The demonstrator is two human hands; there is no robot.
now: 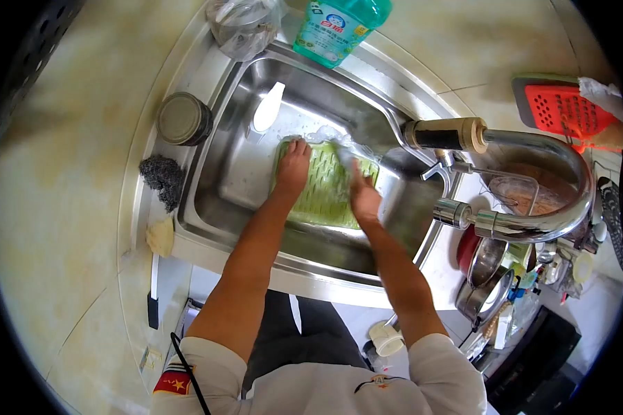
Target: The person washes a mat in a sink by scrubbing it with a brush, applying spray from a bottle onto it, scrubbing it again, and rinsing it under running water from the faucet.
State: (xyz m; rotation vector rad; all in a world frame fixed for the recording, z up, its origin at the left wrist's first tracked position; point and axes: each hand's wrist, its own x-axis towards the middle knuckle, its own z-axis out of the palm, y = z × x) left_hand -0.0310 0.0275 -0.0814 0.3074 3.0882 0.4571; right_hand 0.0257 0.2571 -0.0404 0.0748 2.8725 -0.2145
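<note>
A light green slotted tray (320, 181) lies in the stainless steel sink (218, 162), with white suds along its far edge. My left hand (294, 168) grips the tray's far left part, fingers curled at its edge. Over the tray's right side, my right hand (364, 196) is closed around a brush-like tool (344, 156). Motion blurs that tool's head, so its exact kind is unclear. A white object with a tapered end (268, 107) rests in the sink's far left part, apart from both hands.
The curved chrome faucet (567, 207) arches at the right. Behind the sink stand a green detergent bottle (339, 31) and a clear plastic bag (246, 24). On the left edge sit a lidded jar (183, 119), a dark steel-wool scourer (163, 181) and a yellowish cloth (160, 237). Bowls (488, 263) crowd the right.
</note>
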